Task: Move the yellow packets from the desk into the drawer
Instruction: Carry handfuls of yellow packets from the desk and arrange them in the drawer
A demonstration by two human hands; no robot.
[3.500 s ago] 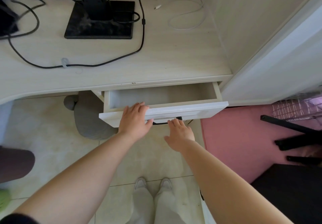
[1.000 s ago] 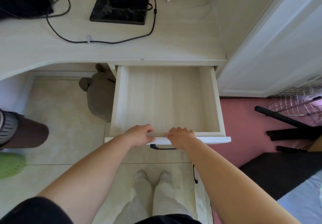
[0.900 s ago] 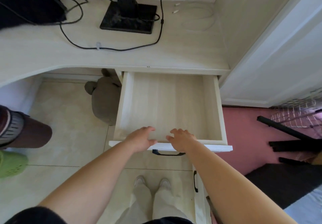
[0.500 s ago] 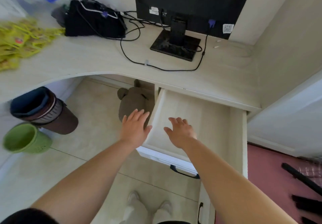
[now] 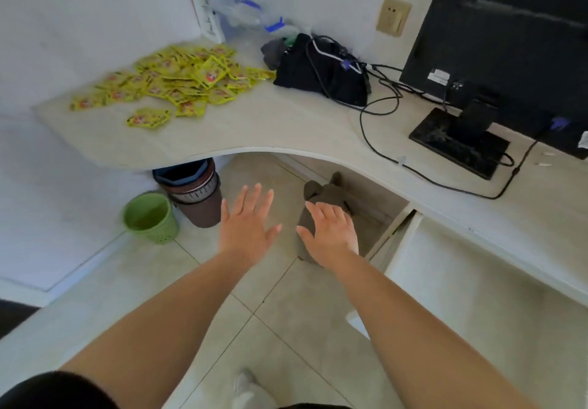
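Observation:
Several yellow packets [image 5: 178, 81] lie in a loose pile on the far left wing of the pale desk [image 5: 286, 128], one stray packet [image 5: 148, 118] nearest its front edge. The drawer [image 5: 461, 281] stands pulled out at the right, with nothing inside that I can see. My left hand [image 5: 246, 227] and my right hand [image 5: 329, 233] hover palm-down with fingers spread over the floor, below the desk's curved edge and left of the drawer. Neither hand holds anything.
A black bag [image 5: 321, 70] with cables sits right of the packets. A monitor [image 5: 502, 42] on a black stand [image 5: 461, 141] fills the right. Under the desk are a green bin [image 5: 149, 217], a brown bin [image 5: 195, 195] and a grey stuffed toy [image 5: 321, 195].
The drawer went from slightly open to fully pulled out. Both hands let go of its front and moved left, and my view swung left to bring the yellow packets in.

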